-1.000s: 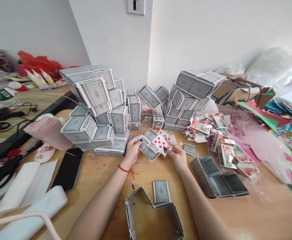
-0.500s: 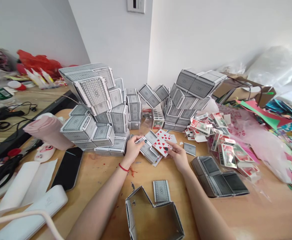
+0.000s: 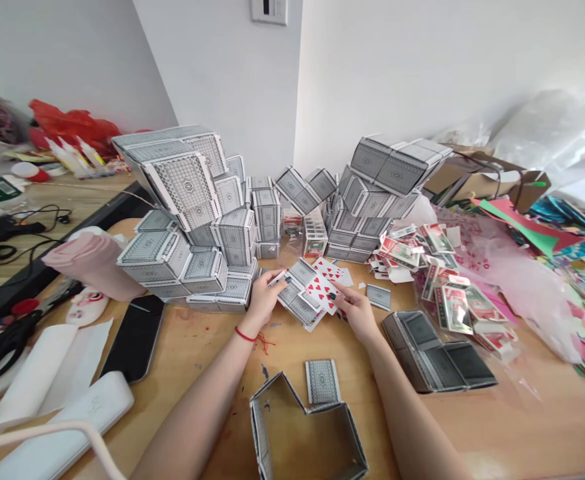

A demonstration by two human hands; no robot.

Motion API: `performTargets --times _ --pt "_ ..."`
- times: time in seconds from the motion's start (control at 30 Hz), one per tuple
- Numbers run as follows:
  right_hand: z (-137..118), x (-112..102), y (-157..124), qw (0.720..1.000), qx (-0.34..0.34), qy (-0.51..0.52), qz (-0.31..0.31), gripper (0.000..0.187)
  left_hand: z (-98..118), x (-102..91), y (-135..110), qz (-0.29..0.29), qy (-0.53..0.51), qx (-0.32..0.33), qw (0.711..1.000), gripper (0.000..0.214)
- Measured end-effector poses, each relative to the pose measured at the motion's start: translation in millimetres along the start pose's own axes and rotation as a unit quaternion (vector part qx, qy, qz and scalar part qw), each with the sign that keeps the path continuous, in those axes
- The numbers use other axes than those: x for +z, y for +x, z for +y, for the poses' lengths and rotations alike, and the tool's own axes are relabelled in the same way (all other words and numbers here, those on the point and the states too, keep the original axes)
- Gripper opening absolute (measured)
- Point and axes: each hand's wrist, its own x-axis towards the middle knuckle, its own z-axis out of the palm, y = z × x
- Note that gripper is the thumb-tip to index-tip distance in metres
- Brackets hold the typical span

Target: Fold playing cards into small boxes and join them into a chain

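Note:
My left hand (image 3: 265, 295) pinches the left edge of a small piece made of grey patterned playing cards (image 3: 299, 303), low over the table. Between the thumb and fingers of my right hand (image 3: 357, 309) is a playing card with red hearts (image 3: 318, 291), face up. Its left edge overlaps the grey piece; whether they touch, I cannot tell. Just beyond it lie more face-up cards (image 3: 328, 268). Nearer me are an open-topped, L-shaped frame of cards (image 3: 262, 427) and a single grey-backed card (image 3: 322, 382) against its notch.
Stacked card-covered blocks rise at the left (image 3: 187, 193) and right (image 3: 392, 167). Another L-shaped card block (image 3: 412, 360) sits right of my forearm, near loose red-and-white card boxes (image 3: 452, 307). At left are a phone (image 3: 133, 337), scissors (image 3: 7, 347) and a pink cloth roll (image 3: 92, 260).
The hearts card in my right hand has shifted slightly left and lower, further over the grey card piece. My left hand keeps its hold.

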Motion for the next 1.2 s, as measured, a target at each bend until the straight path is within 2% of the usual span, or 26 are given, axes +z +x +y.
performTargets --times 0.27,0.53,0.77,1.03,1.1,1.2 --pt "5.8 0.5 2.7 1.0 -0.004 0.008 0.021 0.047 6.2 -2.0 -4.3 -0.066 0.034 0.018 0.997 0.03" --pt "11.5 7.8 2.4 0.997 -0.015 0.021 0.079 0.042 4.2 1.2 -6.0 -0.059 0.031 -0.002 0.998 0.03" --pt "8.4 12.1 0.7 0.996 -0.015 0.036 0.078 0.042 8.7 6.7 -13.8 -0.072 0.024 -0.006 0.997 0.029" --pt "8.9 13.8 2.4 0.995 -0.008 0.057 0.079 0.039 8.3 10.3 -18.0 -0.081 0.07 0.017 0.994 0.028" --pt "7.1 11.6 3.7 0.993 -0.005 0.077 0.085 0.036 9.7 9.6 -18.7 -0.088 0.057 0.008 0.994 0.025" --pt "3.3 6.1 4.8 0.992 -0.003 0.095 0.077 0.034 11.4 8.6 -19.3 -0.11 -0.002 -0.042 0.993 0.023"
